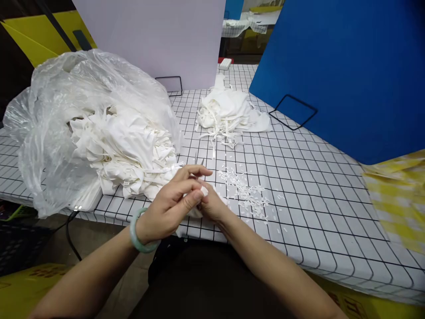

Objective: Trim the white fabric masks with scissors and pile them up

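Note:
Above the table's front edge my hands are close together and overlap. My left hand (177, 199), with a pale green bangle (134, 230) on its wrist, is closed in a pinch on a small white fabric piece (204, 191). Partly hidden behind it is my right hand (212, 206), its fingers curled. Two thin blade tips of scissors (202, 162) stick up just beyond the hands; the handles are hidden, apparently within the right hand. White fabric shows under and beside both hands. Right of them lie many small white clippings (247, 195), scattered.
A clear plastic bag (43, 119) with a heap of white fabric pieces (122, 146) spilling out stands left. A smaller white fabric pile (229, 110) lies farther back. A lilac panel (159, 40) and a blue panel (348, 75) stand upright. Yellow checked cloth (398, 199) lies right.

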The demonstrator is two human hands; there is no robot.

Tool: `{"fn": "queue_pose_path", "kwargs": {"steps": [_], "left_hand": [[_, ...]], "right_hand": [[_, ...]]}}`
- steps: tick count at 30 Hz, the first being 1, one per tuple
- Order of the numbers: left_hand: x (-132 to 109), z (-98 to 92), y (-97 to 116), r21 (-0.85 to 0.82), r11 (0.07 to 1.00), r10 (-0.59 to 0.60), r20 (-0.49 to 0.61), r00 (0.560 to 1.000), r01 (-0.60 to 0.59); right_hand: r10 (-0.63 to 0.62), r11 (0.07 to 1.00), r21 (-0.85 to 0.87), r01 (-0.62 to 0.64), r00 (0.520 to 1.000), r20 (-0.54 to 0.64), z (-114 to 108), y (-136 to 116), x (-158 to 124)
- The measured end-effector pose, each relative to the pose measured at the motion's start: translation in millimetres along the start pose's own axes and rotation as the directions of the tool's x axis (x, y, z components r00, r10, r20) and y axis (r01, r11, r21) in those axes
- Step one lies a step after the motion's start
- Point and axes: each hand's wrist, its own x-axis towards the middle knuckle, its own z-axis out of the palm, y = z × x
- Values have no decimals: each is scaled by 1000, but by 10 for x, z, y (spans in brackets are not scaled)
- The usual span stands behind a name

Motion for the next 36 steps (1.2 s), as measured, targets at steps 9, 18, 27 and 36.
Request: {"fn": "queue_pose_path", "kwargs": {"steps": [9, 18, 27, 36], "left_hand": [[-40, 293, -334, -102, 995, -43, -281, 959, 15], [37, 741, -442, 47, 996, 80, -78, 994, -76], [51, 855, -481, 86, 994, 71, 0, 997, -71], [65, 876, -485, 90, 991, 94, 20, 995, -96]], "right_hand": [[-220, 660, -746, 91, 973, -76, -414, -369, -581], [-371, 308, -948, 75, 927, -47, -741, -387, -1111], [-384, 284, -952, 112, 923, -6, -842, -382, -1134], [-399, 297, -946, 132, 917, 2, -852, -369, -1114]]}}
